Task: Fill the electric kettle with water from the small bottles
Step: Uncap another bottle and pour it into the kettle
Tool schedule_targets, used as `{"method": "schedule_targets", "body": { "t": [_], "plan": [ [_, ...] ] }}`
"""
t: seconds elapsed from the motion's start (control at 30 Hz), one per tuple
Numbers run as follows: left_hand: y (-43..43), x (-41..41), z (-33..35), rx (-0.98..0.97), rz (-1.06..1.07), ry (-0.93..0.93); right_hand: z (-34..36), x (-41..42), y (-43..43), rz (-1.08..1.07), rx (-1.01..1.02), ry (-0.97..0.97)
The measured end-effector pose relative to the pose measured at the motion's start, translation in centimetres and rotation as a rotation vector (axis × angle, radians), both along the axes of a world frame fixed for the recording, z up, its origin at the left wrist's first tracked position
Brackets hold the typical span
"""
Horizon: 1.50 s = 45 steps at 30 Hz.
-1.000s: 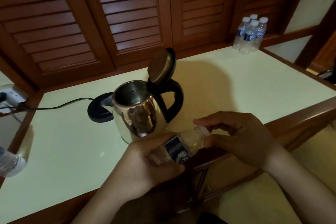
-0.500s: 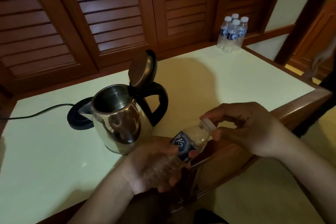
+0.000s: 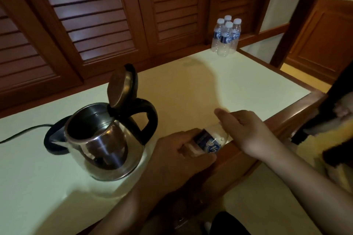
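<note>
A steel electric kettle (image 3: 103,143) with a black handle stands on the pale tabletop (image 3: 219,86), its lid tipped up and its inside dark. Just right of it, over the table's front edge, my left hand (image 3: 172,162) grips the body of a small clear water bottle (image 3: 209,142) with a blue label, lying tilted with its neck to the right. My right hand (image 3: 246,131) is curled over the bottle's neck and hides the cap.
The kettle's black base (image 3: 51,139) lies behind it with a cord (image 3: 23,129) running off left. Several full small bottles (image 3: 226,37) stand at the far right corner. Louvred wooden doors back the table; a wooden rail (image 3: 286,120) edges its front and right side.
The view has shifted left and closer. My right hand has moved from pinching the white cap, then visible, to closing over the bottle's neck, covering the cap. The kettle has stayed put.
</note>
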<state>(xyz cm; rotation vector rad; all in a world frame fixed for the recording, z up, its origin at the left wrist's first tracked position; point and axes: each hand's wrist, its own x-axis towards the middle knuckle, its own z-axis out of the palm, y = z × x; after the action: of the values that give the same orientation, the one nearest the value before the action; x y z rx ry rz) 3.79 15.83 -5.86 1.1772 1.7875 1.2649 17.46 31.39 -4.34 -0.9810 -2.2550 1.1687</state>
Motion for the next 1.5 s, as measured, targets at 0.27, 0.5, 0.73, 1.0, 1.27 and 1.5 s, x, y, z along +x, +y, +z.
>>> {"method": "schedule_targets", "body": {
  "t": [0.27, 0.5, 0.73, 1.0, 1.27, 1.5],
  "plan": [
    [9.2, 0.9, -0.8, 0.049, -0.017, -0.100, -1.8, 0.8, 5.2, -0.091, -0.148, 0.252],
    [19.2, 1.4, -0.9, -0.049, -0.127, 0.091, -1.3, 2.4, 15.3, -0.155, -0.221, 0.394],
    [27.9, 0.5, -1.5, -0.039, 0.032, 0.177, -0.8, 1.3, 24.2, -0.044, -0.191, 0.441],
    [38.3, -1.6, -2.6, 0.080, 0.268, 0.109, -5.4, -0.8, 32.0, 0.008, -0.198, 0.358],
    [49.1, -2.0, -4.5, 0.055, 0.396, 0.188, -7.4, -0.9, 37.1, -0.142, -0.071, 0.221],
    [53.7, -1.6, -5.5, 0.071, 0.494, 0.233, -8.8, -0.2, 38.4, -0.153, -0.142, 0.241]
  ]
}}
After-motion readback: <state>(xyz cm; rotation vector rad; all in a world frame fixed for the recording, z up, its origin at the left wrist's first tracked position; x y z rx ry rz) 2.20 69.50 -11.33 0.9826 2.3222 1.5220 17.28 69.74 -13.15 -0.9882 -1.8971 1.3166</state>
